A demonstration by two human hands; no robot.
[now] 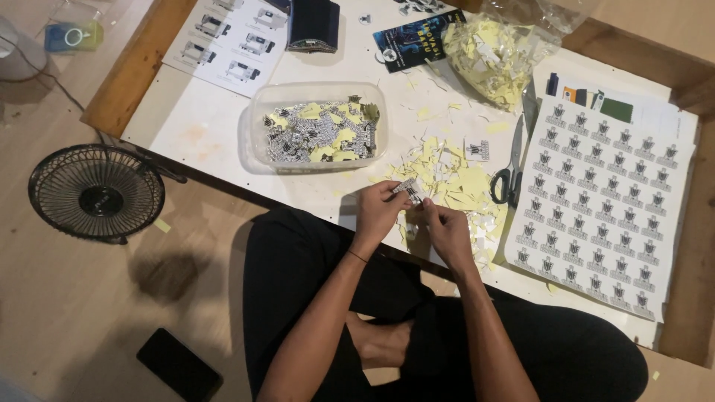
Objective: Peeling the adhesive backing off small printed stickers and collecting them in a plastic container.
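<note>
Fan of black wire, round, sits on the wooden floor at the far left, with a flat black phone lying below it. Next comes a clear plastic tub with soft round corners, full of small cut stickers, grey and pale yellow. It stands on a smooth white board.

At the board's near edge, the left hand pinches a small black and white sticker between its thumb and fingers. The right hand grips the same sticker from the other side with its fingertips. Thin yellow paper scraps lie in a heap just behind the hands.

Metal scissors with black handles lie beside the heap. At the right is a big white sheet with neat rows of the same dark stickers. Above it, a crinkly clear bag holds more yellow scraps.
</note>
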